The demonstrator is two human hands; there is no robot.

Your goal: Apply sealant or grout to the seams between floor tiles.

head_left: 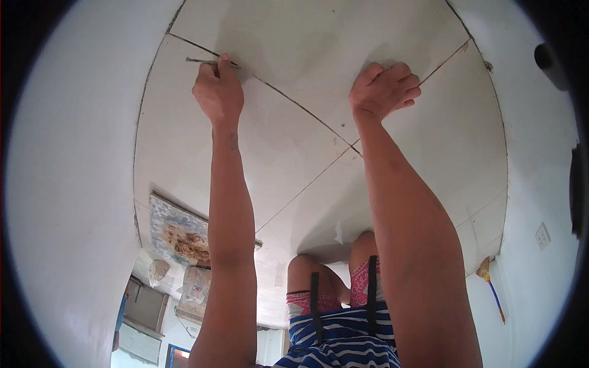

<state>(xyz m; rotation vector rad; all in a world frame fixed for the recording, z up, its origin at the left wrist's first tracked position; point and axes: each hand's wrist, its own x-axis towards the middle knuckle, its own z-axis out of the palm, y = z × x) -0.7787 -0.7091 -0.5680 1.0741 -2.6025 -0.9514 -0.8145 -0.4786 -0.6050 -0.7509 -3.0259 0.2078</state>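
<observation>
Pale floor tiles (294, 55) spread out in front of me, with dark open joints between them. My left hand (219, 95) is closed around a thin metal nail (195, 60), thumb laid along it. The nail lies almost level, its headed end poking out to the left and its other end close to a dark joint (285, 95). Over to the right, my right hand (384, 91) rests on the tiles as a fist beside another joint (438, 65). Its palm side is hidden, so I cannot see whether anything is inside.
White walls rise on both sides, the right one with a socket plate (543, 236). Behind my left arm lies a stained board (178, 224) with brown crumbly material, near a plastic bag (159, 272) and a sack (196, 285). A brush-like tool (489, 279) stands at the lower right.
</observation>
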